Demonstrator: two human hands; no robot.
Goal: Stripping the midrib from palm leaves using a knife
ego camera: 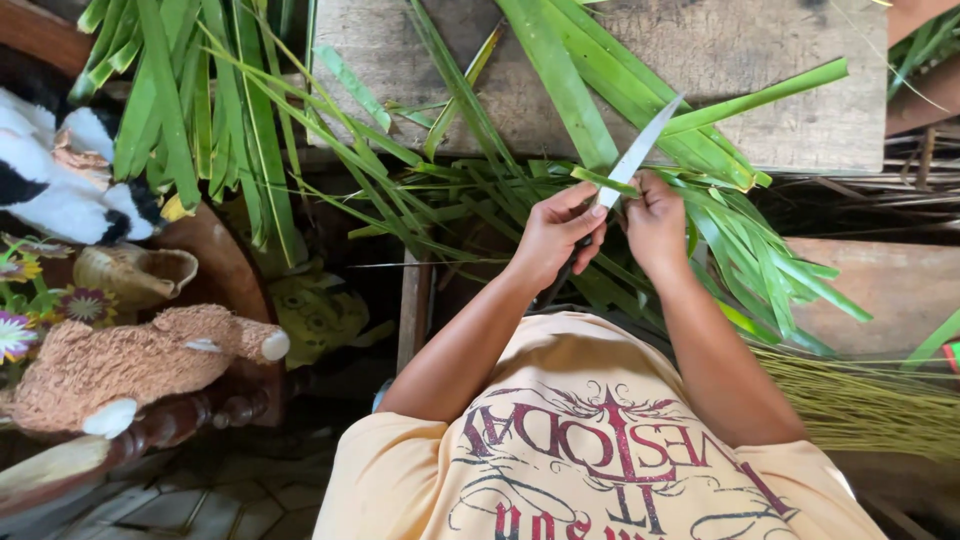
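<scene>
Palm leaves (470,190): long green blades, heaped loose beyond and to both sides of the hands; spread over a weathered plank and trailing down past the right wrist.
Wooden plank (800,90): grey, rough, flat, directly beyond the hands; bears the upper ends of the leaves.
Second leaf bundle (190,110): hanging upright, well to the left of the left hand, apart from the main heap.
Stripped midribs (860,400): thin yellow-green sticks, bunched, low to the right of the right forearm.
Brown soft toy (130,365): lying on a dark wooden rail, well left of the left elbow.
Black-and-white soft toy (60,180): further left, above the brown one.
Left hand (558,232): closed around the knife handle; thumb and forefinger up near the base of the blade.
Right hand (655,222): fingers curled, pinching a narrow green leaf strip (600,180) just beside the blade; grip on it partly hidden.
Knife (640,150): slim pale blade, pointing up and away to the right from between the two hands; lower blade lying against the leaf strip, tip over the plank edge.
Handle: dark, mostly hidden under the left palm.
</scene>
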